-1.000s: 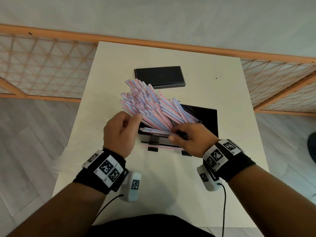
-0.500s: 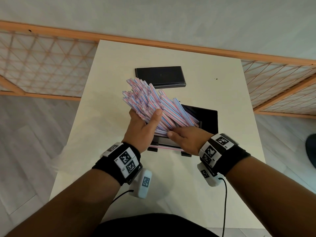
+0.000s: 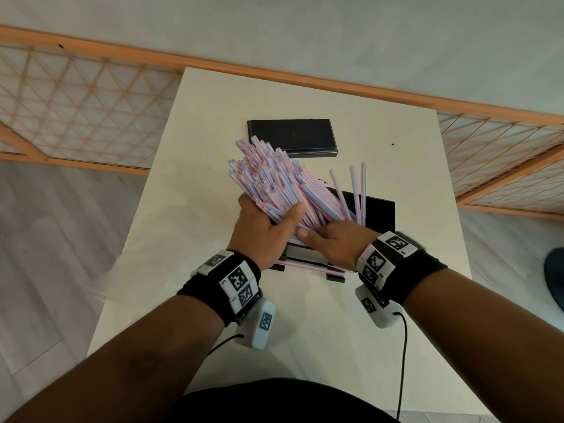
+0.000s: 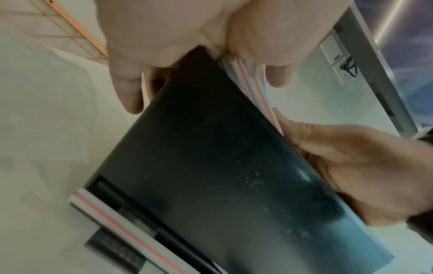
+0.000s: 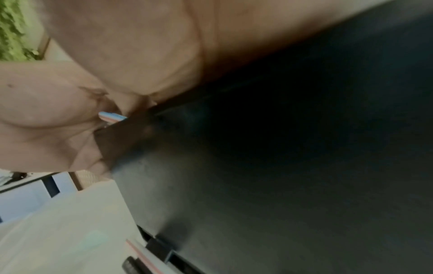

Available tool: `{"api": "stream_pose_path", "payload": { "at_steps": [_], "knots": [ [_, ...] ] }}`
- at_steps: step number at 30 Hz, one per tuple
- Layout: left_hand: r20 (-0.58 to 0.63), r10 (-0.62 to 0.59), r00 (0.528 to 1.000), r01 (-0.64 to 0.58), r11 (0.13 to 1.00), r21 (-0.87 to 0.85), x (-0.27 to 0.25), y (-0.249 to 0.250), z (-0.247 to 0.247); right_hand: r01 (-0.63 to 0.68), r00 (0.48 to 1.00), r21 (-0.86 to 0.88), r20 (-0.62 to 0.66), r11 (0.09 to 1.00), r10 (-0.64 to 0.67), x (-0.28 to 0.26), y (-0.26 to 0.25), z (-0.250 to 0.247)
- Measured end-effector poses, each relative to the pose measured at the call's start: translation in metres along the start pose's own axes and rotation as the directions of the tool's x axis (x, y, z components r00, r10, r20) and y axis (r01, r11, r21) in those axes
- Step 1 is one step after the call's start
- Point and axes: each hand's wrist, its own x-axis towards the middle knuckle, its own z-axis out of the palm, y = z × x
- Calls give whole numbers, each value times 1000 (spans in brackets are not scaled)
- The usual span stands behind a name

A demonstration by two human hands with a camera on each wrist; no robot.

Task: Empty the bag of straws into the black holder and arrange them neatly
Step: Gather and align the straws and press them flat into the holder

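Observation:
A thick bundle of pink, blue and white striped straws (image 3: pixel 274 184) leans up and to the left out of the open black holder (image 3: pixel 380 215). My left hand (image 3: pixel 271 222) grips the bundle from below, thumb across its top. My right hand (image 3: pixel 332 242) reaches over the holder's near rim and holds the straws' lower ends; its fingers are hidden. A few loose straws (image 3: pixel 355 190) stand almost upright at the right. One straw (image 3: pixel 305 265) lies in the holder's front tray. The left wrist view shows the holder's front wall (image 4: pixel 222 166) and straws (image 4: pixel 253 77). The right wrist view shows a straw end (image 5: pixel 112 117) between my fingers.
The holder's flat black lid (image 3: pixel 293 137) lies on the white table (image 3: pixel 305 346) behind the straws. A clear plastic bag (image 3: pixel 111 271) hangs at the table's left edge. Wooden lattice screens (image 3: pixel 76 111) stand on both sides.
My left hand has slid under the bundle, closed round it and tilted it more upright. A few straws have sprung loose at the right. My right hand has stayed at the holder's rim.

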Motion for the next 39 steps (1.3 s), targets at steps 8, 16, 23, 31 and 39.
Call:
{"api": "stream_pose_path", "payload": {
  "at_steps": [8, 16, 23, 31, 39],
  "knots": [
    [-6, 16, 1000, -16, 995, 97, -3, -4, 1, -27, 999, 44, -17, 999, 28, 3, 1, 3],
    [-70, -27, 997, 27, 1000, 0, -8, -4, -14, -29, 999, 57, -39, 998, 32, -3, 10, 0],
    [-28, 3, 1000, -3, 1000, -15, -7, 2, -19, 46, 998, 68, -50, 997, -42, -4, 4, 3],
    [-147, 43, 988, -34, 998, 61, -12, 15, -29, 65, 998, 142, -16, 988, -63, -2, 0, 6],
    [-143, 108, 984, -94, 991, 96, -13, 22, -20, -29, 996, 55, 85, 998, 24, 2, -10, 0]
  ]
}}
